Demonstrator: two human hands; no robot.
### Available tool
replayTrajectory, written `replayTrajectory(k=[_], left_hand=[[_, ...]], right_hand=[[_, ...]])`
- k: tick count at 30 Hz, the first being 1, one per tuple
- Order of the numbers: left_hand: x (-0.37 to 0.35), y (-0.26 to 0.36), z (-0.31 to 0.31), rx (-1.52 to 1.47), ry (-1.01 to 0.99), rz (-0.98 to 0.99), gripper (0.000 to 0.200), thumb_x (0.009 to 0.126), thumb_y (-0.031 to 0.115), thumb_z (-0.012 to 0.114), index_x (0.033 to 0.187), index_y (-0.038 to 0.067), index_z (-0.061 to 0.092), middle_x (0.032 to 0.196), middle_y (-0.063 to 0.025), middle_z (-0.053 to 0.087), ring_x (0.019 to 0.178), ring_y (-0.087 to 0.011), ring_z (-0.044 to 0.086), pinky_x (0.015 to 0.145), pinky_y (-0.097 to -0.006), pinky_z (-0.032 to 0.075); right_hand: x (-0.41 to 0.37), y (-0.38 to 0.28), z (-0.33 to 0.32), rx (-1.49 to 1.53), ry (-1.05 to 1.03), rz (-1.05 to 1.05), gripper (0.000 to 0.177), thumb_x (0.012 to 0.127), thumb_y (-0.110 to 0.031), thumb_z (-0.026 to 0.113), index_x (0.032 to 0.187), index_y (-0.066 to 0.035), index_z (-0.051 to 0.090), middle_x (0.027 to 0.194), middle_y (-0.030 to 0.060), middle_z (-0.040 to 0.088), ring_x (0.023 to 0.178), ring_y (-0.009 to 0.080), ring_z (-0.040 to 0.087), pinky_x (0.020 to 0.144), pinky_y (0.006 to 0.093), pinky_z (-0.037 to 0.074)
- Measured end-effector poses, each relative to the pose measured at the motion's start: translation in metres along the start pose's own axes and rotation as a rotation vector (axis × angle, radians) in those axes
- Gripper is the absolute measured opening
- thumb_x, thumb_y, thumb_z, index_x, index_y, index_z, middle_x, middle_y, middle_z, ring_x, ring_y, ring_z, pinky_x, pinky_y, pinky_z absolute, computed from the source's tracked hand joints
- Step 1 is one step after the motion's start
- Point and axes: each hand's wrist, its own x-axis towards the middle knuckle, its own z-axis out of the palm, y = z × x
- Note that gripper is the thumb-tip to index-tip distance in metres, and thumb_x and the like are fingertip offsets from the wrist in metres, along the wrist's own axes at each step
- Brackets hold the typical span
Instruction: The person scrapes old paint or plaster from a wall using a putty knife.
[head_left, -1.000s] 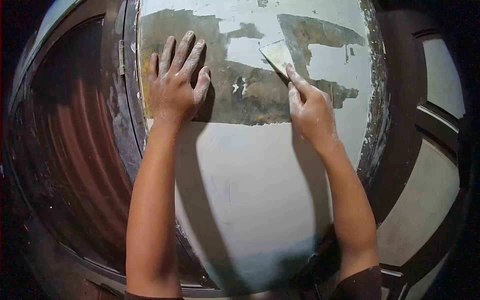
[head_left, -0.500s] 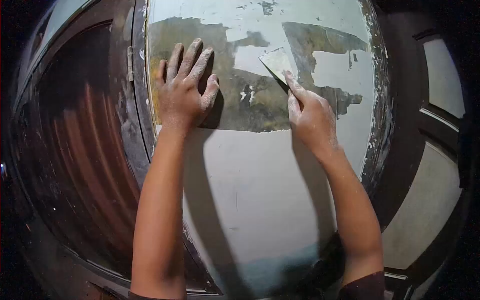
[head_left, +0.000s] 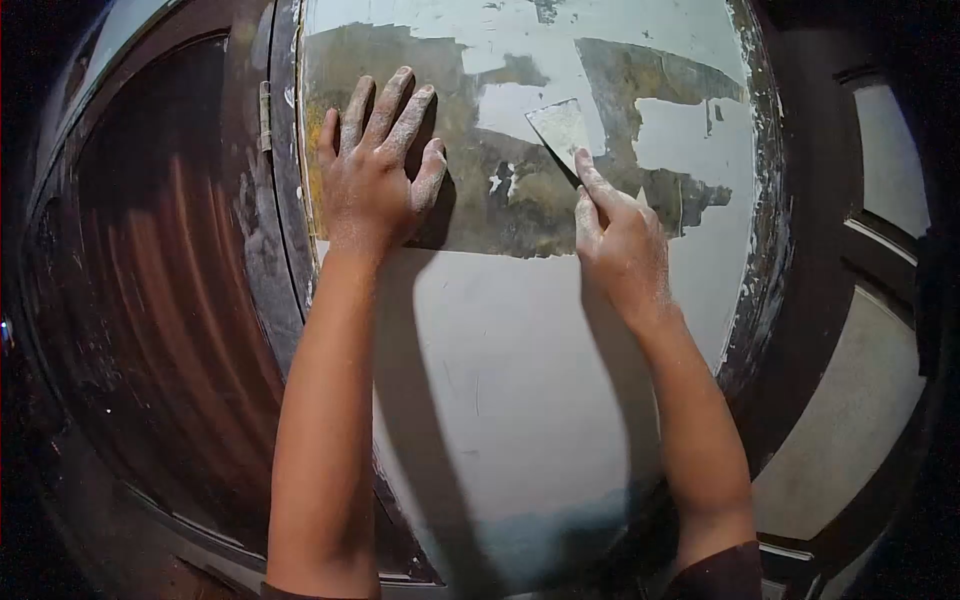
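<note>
My left hand (head_left: 378, 180) lies on the wall at the upper left with its fingers spread, dusted with white powder. It rests over a bare grey-brown patch (head_left: 455, 195) where the white coating is gone. A putty knife (head_left: 563, 132) with a broad, whitened blade is in my right hand (head_left: 628, 240). One finger presses along the blade, and its handle is hidden in the grip. The blade is at the wall, tilted up and to the left, beside the ragged edge of the patch. White dust covers the right fingers as well.
White coating (head_left: 510, 350) covers the wall below the patch. A dark wooden door (head_left: 170, 300) with a hinge (head_left: 265, 115) stands on the left. Along the right runs a chipped, paint-flecked edge (head_left: 765, 200), with a dark frame holding pale panels (head_left: 840, 420) beyond it.
The view has shifted slightly. My right hand and the putty knife have slid a little down the wall. My left hand keeps its place on the patch.
</note>
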Motion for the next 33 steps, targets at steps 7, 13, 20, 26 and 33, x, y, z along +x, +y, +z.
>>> replayTrajectory(k=[7, 13, 20, 26, 33], left_hand=[[0.001, 0.002, 0.000, 0.020, 0.011, -0.001, 0.052, 0.099, 0.040, 0.060, 0.150, 0.029, 0.059, 0.164, 0.0035, 0.047, 0.153, -0.0280, 0.038, 0.126, -0.0501, 0.021], [0.000, 0.001, 0.005, -0.004, 0.054, -0.003, 0.053, 0.095, 0.040, 0.063, 0.146, 0.027, 0.062, 0.162, 0.0035, 0.049, 0.151, -0.0291, 0.040, 0.126, -0.0533, 0.023], [0.000, 0.000, 0.004, -0.007, 0.061, -0.014, 0.053, 0.093, 0.042, 0.064, 0.144, 0.027, 0.064, 0.161, 0.0034, 0.049, 0.151, -0.0284, 0.041, 0.126, -0.0531, 0.023], [-0.001, 0.001, 0.004, -0.023, 0.043, -0.034, 0.051, 0.097, 0.040, 0.062, 0.147, 0.030, 0.061, 0.162, 0.0048, 0.049, 0.153, -0.0273, 0.039, 0.127, -0.0513, 0.021], [-0.001, 0.004, 0.000, -0.037, 0.034, -0.036, 0.050, 0.097, 0.040, 0.062, 0.146, 0.027, 0.063, 0.161, 0.0028, 0.050, 0.151, -0.0285, 0.041, 0.127, -0.0502, 0.022]], right_hand=[[0.011, -0.015, -0.006, 0.009, 0.010, 0.020, 0.043, 0.103, -0.020, 0.055, 0.145, -0.015, 0.063, 0.083, 0.0219, 0.066, 0.076, 0.0408, 0.067, 0.072, 0.0520, 0.053], [0.001, -0.014, 0.002, -0.117, -0.005, -0.046, 0.046, 0.102, -0.023, 0.056, 0.148, -0.019, 0.060, 0.084, 0.0201, 0.067, 0.078, 0.0407, 0.068, 0.072, 0.0521, 0.054], [-0.012, -0.034, 0.001, -0.129, -0.141, 0.052, 0.046, 0.102, -0.025, 0.054, 0.147, -0.017, 0.062, 0.081, 0.0182, 0.071, 0.076, 0.0407, 0.069, 0.068, 0.0526, 0.054], [-0.008, -0.057, -0.001, -0.074, -0.225, 0.142, 0.044, 0.102, -0.026, 0.055, 0.143, -0.015, 0.065, 0.080, 0.0215, 0.072, 0.077, 0.0424, 0.071, 0.073, 0.0545, 0.056], [-0.004, -0.057, 0.009, -0.007, -0.185, 0.158, 0.045, 0.102, -0.027, 0.055, 0.144, -0.015, 0.064, 0.076, 0.0207, 0.071, 0.074, 0.0439, 0.070, 0.073, 0.0555, 0.056]])
